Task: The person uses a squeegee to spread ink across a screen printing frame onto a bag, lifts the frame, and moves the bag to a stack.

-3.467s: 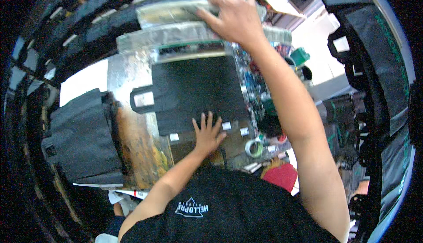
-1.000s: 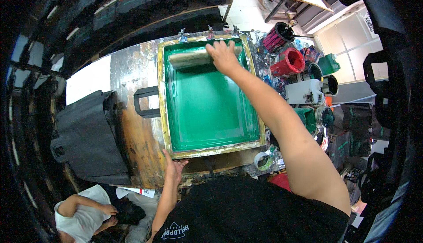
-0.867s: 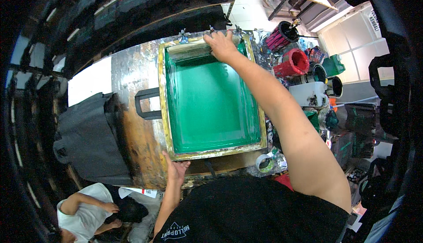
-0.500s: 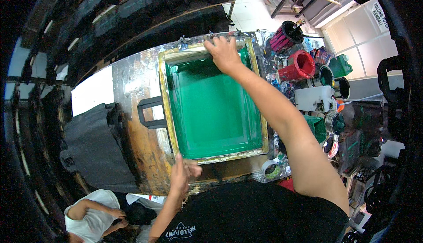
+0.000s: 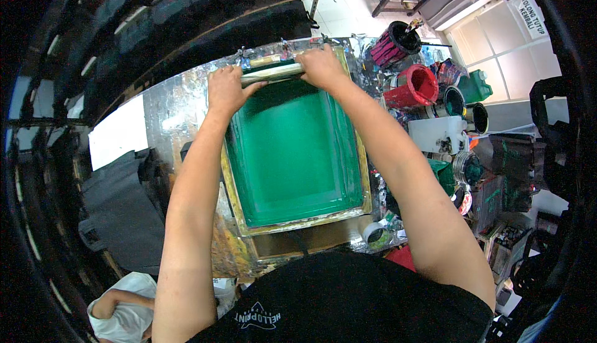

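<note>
A screen-printing frame point(image 5: 367, 187) lies on the worktable, its mesh point(image 5: 292, 156) coated with wet-looking green ink. Across its far end rests a squeegee point(image 5: 272, 74) with a pale handle, leaning over a dark green band of ink. My left hand point(image 5: 226, 91) grips the squeegee's left end, thumb along the near side. At the other end my right hand point(image 5: 322, 69) is closed around the handle, fingers over the far side. Small clamps point(image 5: 285, 49) stand just beyond the frame's far edge. The squeegee's blade is hidden from me.
Ink-stained containers crowd the right side, among them a red tub point(image 5: 411, 88), a pink-and-black bucket point(image 5: 395, 46) and a white jerrycan point(image 5: 437, 136). A tape roll point(image 5: 375, 234) sits near the front edge. Black fabric bags point(image 5: 118, 212) lie at left, near another person point(image 5: 124, 305).
My left hand has gone from the frame's near left corner to the far end and taken hold of the squeegee. My right hand stays on it. The view has shifted slightly.
</note>
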`<state>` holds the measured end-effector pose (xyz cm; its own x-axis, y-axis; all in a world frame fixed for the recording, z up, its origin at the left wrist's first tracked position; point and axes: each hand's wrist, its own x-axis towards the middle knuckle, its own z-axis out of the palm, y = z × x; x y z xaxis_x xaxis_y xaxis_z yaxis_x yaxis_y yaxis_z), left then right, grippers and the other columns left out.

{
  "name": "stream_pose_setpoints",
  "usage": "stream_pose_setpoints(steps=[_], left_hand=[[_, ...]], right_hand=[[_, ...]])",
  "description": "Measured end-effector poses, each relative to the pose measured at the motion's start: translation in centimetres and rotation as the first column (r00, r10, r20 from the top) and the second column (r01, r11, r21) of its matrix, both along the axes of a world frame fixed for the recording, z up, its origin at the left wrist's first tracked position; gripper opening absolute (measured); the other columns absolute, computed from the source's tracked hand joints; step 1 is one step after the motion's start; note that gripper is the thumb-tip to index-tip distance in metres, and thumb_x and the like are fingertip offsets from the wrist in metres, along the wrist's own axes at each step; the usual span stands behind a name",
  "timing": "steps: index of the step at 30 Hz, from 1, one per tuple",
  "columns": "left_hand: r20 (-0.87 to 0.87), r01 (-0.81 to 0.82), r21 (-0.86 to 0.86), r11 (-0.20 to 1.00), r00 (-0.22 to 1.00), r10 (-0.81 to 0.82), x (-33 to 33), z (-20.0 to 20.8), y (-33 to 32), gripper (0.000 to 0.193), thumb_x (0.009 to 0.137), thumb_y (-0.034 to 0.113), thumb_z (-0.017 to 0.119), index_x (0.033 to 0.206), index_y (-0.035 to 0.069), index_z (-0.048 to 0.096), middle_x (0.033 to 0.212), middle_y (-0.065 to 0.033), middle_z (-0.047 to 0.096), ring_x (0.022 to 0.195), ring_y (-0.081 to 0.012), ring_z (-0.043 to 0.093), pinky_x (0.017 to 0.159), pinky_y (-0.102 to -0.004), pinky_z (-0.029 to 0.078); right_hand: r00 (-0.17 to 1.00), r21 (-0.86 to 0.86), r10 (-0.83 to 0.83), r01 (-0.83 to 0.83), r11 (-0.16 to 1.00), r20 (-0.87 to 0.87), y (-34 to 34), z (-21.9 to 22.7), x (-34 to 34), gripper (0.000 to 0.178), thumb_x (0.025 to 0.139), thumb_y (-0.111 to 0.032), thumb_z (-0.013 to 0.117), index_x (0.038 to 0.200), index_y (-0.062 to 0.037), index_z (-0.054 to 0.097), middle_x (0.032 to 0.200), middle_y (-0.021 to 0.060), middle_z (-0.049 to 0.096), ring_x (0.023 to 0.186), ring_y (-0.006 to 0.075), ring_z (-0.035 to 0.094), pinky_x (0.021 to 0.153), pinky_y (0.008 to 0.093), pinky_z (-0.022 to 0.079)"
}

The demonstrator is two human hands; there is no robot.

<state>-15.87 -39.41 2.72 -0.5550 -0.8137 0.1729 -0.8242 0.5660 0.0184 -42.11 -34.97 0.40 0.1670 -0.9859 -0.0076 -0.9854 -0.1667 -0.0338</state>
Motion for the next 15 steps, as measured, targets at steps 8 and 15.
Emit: stream_pose_setpoints(steps=[8, 15], left_hand=[[0.001, 0.057, -0.069, 0.996, 0.998, -0.057, 0.5, -1.6, 1.1, 0.065, 0.079, 0.068, 0.072, 0.083, 0.003, 0.069, 0.084, -0.0144, 0.071, 0.084, -0.0324, 0.069, 0.083, -0.0445, 0.049], [-0.045, 0.037, -0.033, 0.999, 0.998, -0.039, 3.1, -2.7, 8.7, 0.061, 0.076, 0.066, 0.075, 0.083, 0.006, 0.067, 0.084, -0.0101, 0.068, 0.085, -0.0293, 0.065, 0.078, -0.0433, 0.046]], right_hand=[[1.0, -0.046, -0.009, 0.009, 0.999, 0.016, 2.1, -0.5, 0.6, 0.034, 0.077, -0.029, 0.085, 0.105, -0.0174, 0.071, 0.1, 0.0055, 0.074, 0.102, 0.0263, 0.07, 0.093, 0.051, 0.04], [1.0, -0.014, -0.013, 0.013, 1.0, 0.025, 9.6, -0.5, 3.0, 0.034, 0.073, -0.026, 0.086, 0.102, -0.0169, 0.069, 0.094, 0.0042, 0.071, 0.1, 0.0262, 0.069, 0.086, 0.0498, 0.04]])
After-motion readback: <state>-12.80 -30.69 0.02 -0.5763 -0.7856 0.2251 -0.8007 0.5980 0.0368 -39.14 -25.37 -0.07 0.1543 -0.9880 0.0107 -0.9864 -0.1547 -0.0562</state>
